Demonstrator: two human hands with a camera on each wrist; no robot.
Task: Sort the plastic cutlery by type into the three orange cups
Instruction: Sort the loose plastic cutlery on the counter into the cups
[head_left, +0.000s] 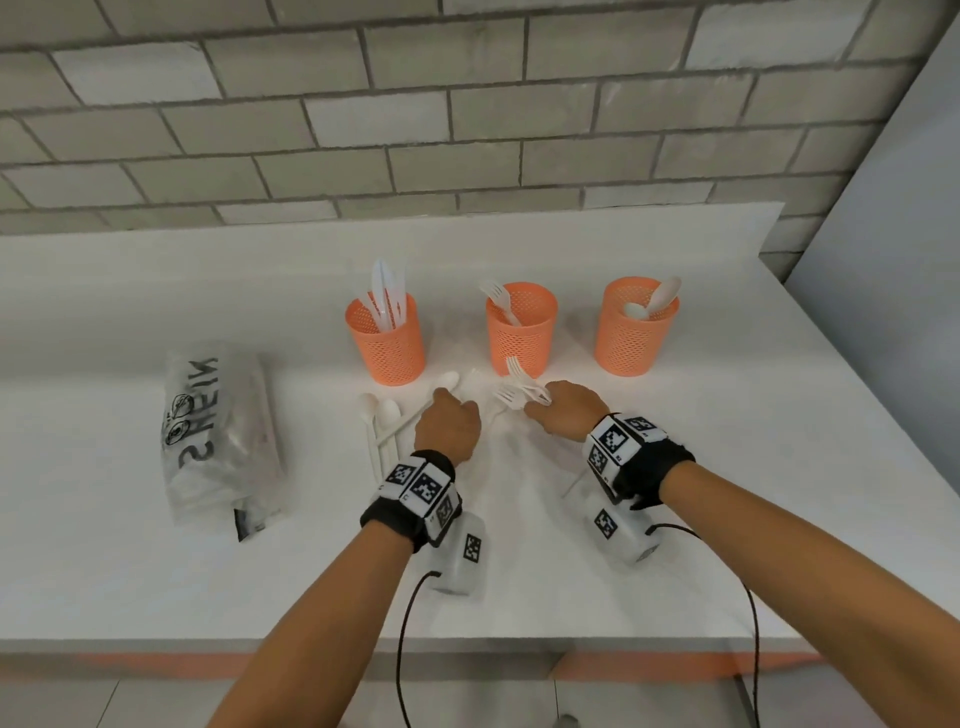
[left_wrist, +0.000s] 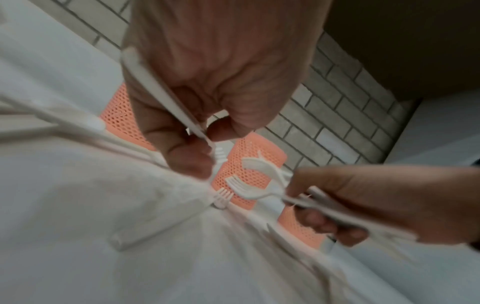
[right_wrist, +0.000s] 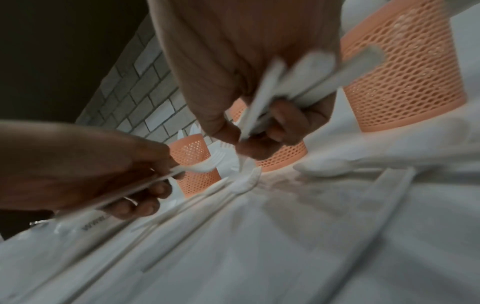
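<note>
Head view: I see three orange cups in a row at the back of the counter (head_left: 675, 441); the left cup (head_left: 387, 340) has knives, the middle cup (head_left: 521, 332) forks, the right cup (head_left: 635, 332) spoons.
Right hand: my right hand (head_left: 569, 415) is curled round a bunch of forks (head_left: 524, 387), tines fanning out toward the middle cup.
Left hand: my left hand (head_left: 449, 423) pinches one fork (left_wrist: 168, 98) between thumb and fingers; the left wrist view shows its tines past the fingertips.
Loose cutlery: spoons (head_left: 384, 415) lie on the counter just left of the left hand, and one fork (left_wrist: 222, 197) lies flat between the hands (blur hides what else is there).
Key relation: the middle cup stands straight ahead of the right hand, near it, with the held forks' long axis already aimed at it; the right hand is the nearer one, I judge.
Stage: partly sorted, forks in hand not yet dropped.
Next move, my guess: lift the bunch, tip it handles-down over the middle cup.
Risk: the fanned tines could catch the rim.
Off to the side: a crumpled plastic bag (head_left: 218, 431) lies well left.
</note>
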